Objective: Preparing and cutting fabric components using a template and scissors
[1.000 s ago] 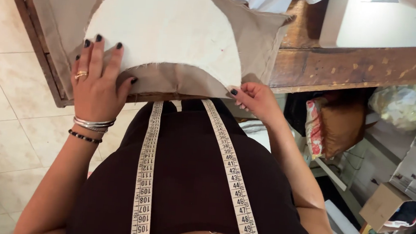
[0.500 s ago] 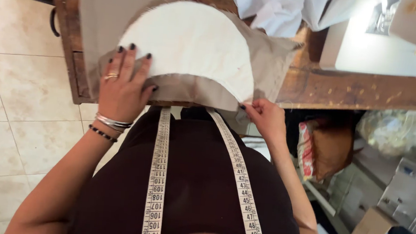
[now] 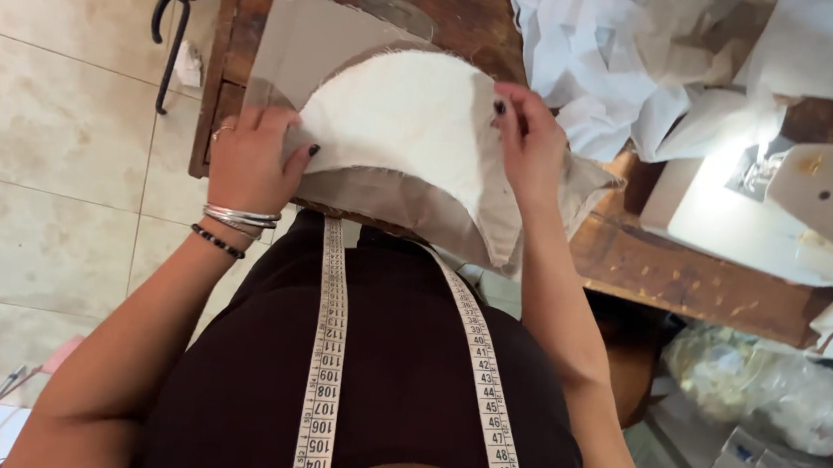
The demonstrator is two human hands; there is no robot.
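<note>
The left hand point(image 3: 251, 154) lies flat, pinning the tan cloth point(image 3: 303, 38) to the table point(image 3: 723, 291), while the right hand point(image 3: 530, 144) presses spread fingers on the white piece point(image 3: 406, 123), holding the layers aligned.

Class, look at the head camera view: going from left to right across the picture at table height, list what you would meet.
Tiled floor → left hand → white rounded fabric piece → right hand → sewing machine.
</note>
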